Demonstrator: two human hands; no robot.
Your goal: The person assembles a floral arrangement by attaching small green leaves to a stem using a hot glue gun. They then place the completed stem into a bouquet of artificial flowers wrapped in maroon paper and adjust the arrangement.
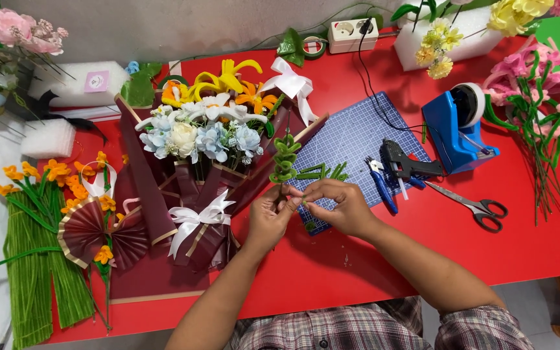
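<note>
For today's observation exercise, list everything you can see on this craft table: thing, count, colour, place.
table: one, red, underneath
bouquet: one, blue, white, yellow, orange in maroon wrap, centre-left
cutting mat: one, blue, centre
glue gun: one, black, on mat
pliers: one, blue-handled, on mat
scissors: one, black, right
tape dispenser: one, blue, right
green stems: bundle, far left
leaf stem: one, green, held in both hands
left hand: pinching stem
right hand: pinching stem
</note>
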